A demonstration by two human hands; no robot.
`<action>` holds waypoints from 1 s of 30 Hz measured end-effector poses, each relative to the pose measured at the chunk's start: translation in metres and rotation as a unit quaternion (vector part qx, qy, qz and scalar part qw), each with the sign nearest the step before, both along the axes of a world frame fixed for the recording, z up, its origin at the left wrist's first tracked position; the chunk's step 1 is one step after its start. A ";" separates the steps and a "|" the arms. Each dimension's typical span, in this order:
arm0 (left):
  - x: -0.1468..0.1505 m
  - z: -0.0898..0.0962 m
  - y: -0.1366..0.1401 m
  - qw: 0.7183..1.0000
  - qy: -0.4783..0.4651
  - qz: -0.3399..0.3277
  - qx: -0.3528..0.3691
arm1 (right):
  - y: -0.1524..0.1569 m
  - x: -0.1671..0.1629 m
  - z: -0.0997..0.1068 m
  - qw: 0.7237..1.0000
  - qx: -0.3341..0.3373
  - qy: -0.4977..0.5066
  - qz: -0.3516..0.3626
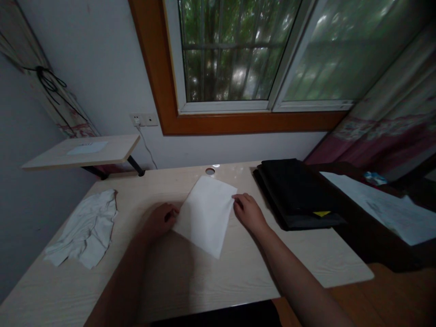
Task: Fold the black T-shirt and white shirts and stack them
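A white square sheet that looks like paper (206, 213) lies turned at an angle near the middle of the pale wooden desk (231, 281). My left hand (162, 220) pinches its left edge between thumb and curled fingers. On the opposite side, my right hand (248, 209) grips the sheet's right edge near the upper corner with thumb and forefinger. The sheet appears nearly flat, its lower corner pointing toward me. Both forearms reach in from the desk's near side.
At the left lies a crumpled white cloth (85, 229), below a small raised shelf (119, 152). Black folders or bags (289, 190) are stacked at the right. A round cable hole (210, 171) sits at the back, under the window (235, 54). Farther right is a large paper sheet (378, 204).
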State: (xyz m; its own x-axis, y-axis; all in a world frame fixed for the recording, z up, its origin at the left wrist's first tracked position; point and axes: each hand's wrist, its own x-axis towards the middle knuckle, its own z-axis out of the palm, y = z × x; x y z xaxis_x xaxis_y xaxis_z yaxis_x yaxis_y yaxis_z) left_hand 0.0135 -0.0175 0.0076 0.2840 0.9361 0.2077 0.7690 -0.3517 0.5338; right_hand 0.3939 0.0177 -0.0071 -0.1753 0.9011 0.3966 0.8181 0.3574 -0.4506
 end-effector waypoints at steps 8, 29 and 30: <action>0.026 0.006 -0.013 0.983 -0.081 -0.147 -0.071 | 0.004 0.003 -0.002 0.995 -0.017 0.102 -0.017; 0.036 -0.008 -0.001 0.995 -0.040 0.086 0.033 | -0.012 -0.026 0.003 0.993 -0.022 0.002 0.117; 0.037 -0.007 -0.001 0.994 -0.055 0.093 0.020 | -0.012 -0.028 0.004 0.992 -0.023 -0.002 0.123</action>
State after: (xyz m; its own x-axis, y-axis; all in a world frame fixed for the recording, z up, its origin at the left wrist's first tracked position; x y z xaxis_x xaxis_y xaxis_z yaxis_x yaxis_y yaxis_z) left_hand 0.0501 -0.0186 0.0005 0.0803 0.9605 0.2666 0.7607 -0.2319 0.6063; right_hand 0.3663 0.0052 -0.0035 -0.3935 0.8485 0.3539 0.7108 0.5250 -0.4681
